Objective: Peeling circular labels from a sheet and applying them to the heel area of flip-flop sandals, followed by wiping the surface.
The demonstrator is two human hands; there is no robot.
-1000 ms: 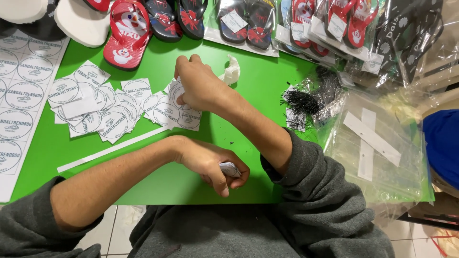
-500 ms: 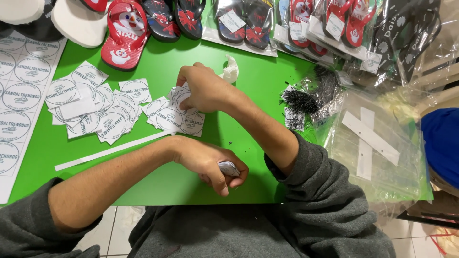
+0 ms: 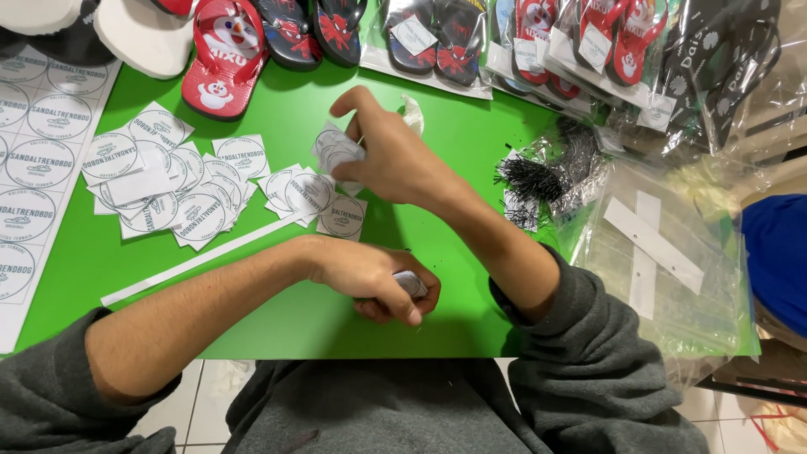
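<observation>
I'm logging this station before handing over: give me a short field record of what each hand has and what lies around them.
surface: green table
right hand: raised above the table, pinching a few square paper labels
left hand: low near the table's front edge, closed around a small pale item, too hidden to identify
loose labels: scattered pile of cut squares with round prints, left of the right hand
paper strip: long white offcut, lying diagonally
uncut sheet: at the left edge
black fasteners: bundle in clear wrap, right of centre
clear bags: right side
flip-flops: row along the far edge
</observation>
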